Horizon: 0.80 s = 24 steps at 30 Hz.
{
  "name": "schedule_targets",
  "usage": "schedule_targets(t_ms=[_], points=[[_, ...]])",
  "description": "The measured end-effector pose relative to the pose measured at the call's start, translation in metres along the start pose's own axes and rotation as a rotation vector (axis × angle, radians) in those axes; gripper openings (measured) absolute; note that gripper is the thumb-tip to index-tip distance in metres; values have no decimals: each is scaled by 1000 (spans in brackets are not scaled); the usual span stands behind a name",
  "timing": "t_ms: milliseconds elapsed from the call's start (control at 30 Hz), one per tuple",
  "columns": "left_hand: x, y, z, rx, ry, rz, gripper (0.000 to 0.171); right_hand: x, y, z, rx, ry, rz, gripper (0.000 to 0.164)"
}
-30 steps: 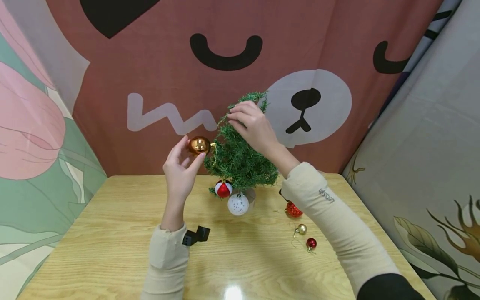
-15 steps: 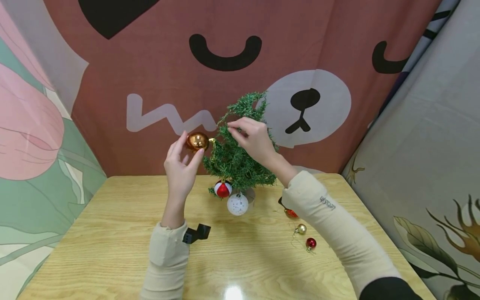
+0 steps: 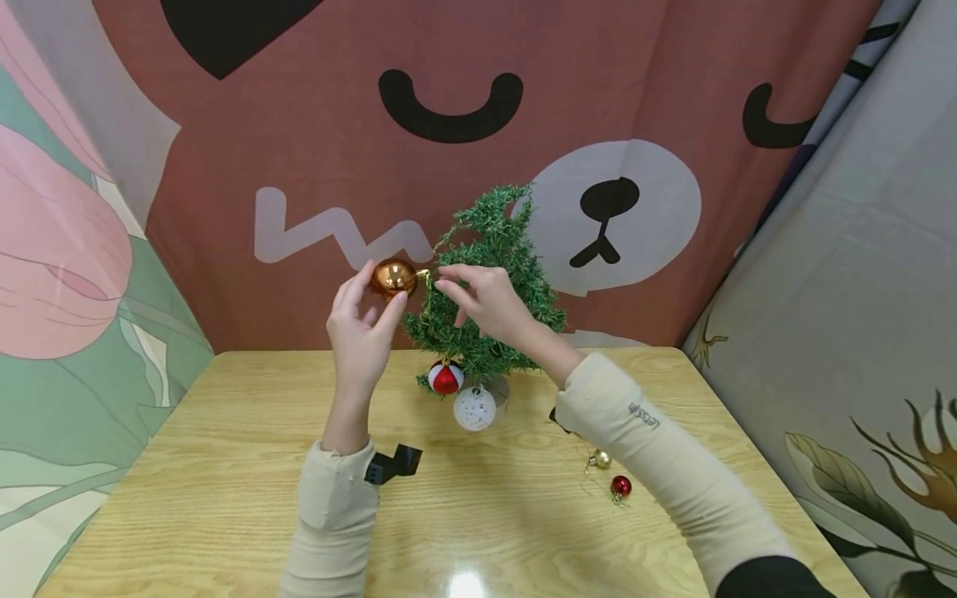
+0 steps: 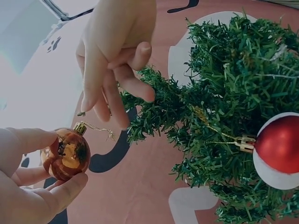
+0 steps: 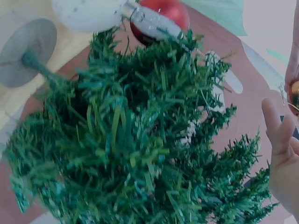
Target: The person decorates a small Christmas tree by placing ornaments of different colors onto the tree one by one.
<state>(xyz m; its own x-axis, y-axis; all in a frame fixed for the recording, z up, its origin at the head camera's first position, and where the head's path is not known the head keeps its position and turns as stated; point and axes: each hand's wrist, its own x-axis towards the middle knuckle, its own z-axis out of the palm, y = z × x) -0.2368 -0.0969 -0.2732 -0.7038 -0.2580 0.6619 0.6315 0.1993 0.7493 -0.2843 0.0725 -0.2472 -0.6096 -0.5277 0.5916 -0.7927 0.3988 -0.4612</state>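
Note:
A shiny copper-gold Christmas ball (image 3: pixel 394 277) is pinched between the thumb and fingers of my left hand (image 3: pixel 360 332), left of the small artificial Christmas tree (image 3: pixel 486 241). Its gold cap points at the tree, and a thin gold cord (image 4: pixel 100 129) trails from it. My right hand (image 3: pixel 489 301) hovers in front of the foliage, fingertips close to that cap and cord; its fingers are loosely extended, with a gap between thumb and index finger. A red-and-white ball (image 3: pixel 446 378) and a white speckled ball (image 3: pixel 474 408) hang low on the tree.
On the wooden table (image 3: pixel 224 465), a small gold ball (image 3: pixel 601 458) and a small dark red ball (image 3: pixel 620 487) lie right of the tree, near my right sleeve (image 3: pixel 635 432). A printed cloth (image 3: pixel 314 149) hangs behind the table.
My right hand has come down from the upper branches to the ball's cap, its fingertips parting. The left hand has raised the copper ball slightly. My right sleeve now covers a red ball on the table.

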Motion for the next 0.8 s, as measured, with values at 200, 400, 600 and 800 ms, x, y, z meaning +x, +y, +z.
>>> schedule_targets(t_ms=[200,400,600,800], points=[[1,2,-1,-63,-9,-16,50,0,0,7,392,-86,214,40],[1,2,0,-95,-10,-25,51,3,-2,12,754,-115,392,43],[1,1,1,-112,4,-25,50,6,-6,13,935,-100,495,39],[1,0,1,-109,21,-22,49,8,-8,12,1009,-79,530,34]])
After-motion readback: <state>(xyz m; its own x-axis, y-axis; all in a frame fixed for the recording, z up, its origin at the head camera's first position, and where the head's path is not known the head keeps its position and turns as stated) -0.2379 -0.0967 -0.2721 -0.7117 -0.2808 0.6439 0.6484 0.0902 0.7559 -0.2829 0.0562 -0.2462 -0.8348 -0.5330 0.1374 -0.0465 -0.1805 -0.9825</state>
